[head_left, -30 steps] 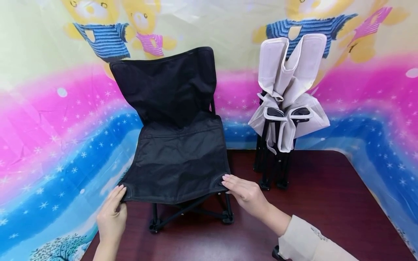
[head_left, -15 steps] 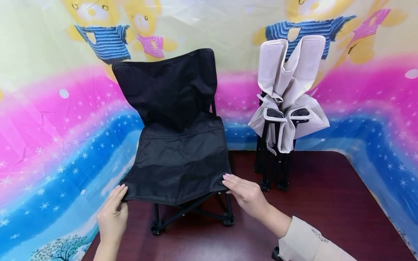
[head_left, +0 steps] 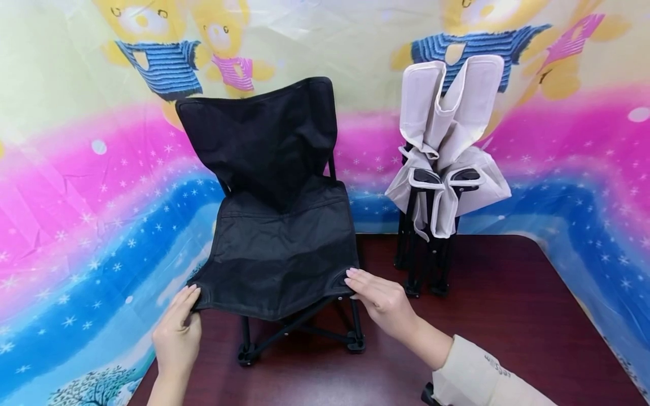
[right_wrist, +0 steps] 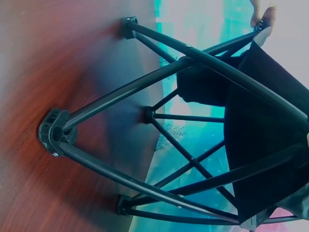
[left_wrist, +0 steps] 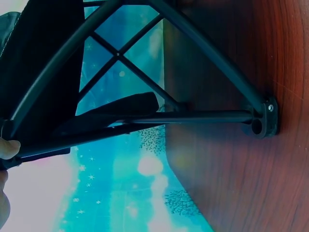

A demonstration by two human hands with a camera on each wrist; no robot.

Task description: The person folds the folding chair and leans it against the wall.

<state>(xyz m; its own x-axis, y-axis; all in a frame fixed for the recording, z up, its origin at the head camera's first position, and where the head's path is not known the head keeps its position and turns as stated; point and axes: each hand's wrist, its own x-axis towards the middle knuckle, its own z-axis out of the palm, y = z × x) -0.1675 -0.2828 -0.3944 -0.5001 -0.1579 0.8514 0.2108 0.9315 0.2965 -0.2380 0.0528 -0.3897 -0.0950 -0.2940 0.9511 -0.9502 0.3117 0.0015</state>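
Note:
A black folding chair [head_left: 284, 242] stands unfolded on the table, its fabric back upright and its seat spread toward me. At the seat's front left corner my left hand [head_left: 176, 335] grips the edge, fingers above and thumb below. My right hand [head_left: 381, 301] holds the front right corner with its fingertips on top; its thumb is mostly hidden. In the left wrist view, fingertips [left_wrist: 7, 149] pinch the corner where the black tubes meet. Crossed legs [right_wrist: 130, 87] under the seat show in the right wrist view, with the left hand's fingers [right_wrist: 263, 12] at the far corner.
A white folding chair [head_left: 447, 158] with black legs stands folded at the back right. The dark red-brown table [head_left: 487, 332] ends at a cloth backdrop [head_left: 365, 135] printed with bears. A small black object [head_left: 429, 393] shows beside the right sleeve.
My left hand has shifted slightly right, and the chair's front left corner and foot have come inward with it. The seat's front edge dips a little more. The right hand is nearly still.

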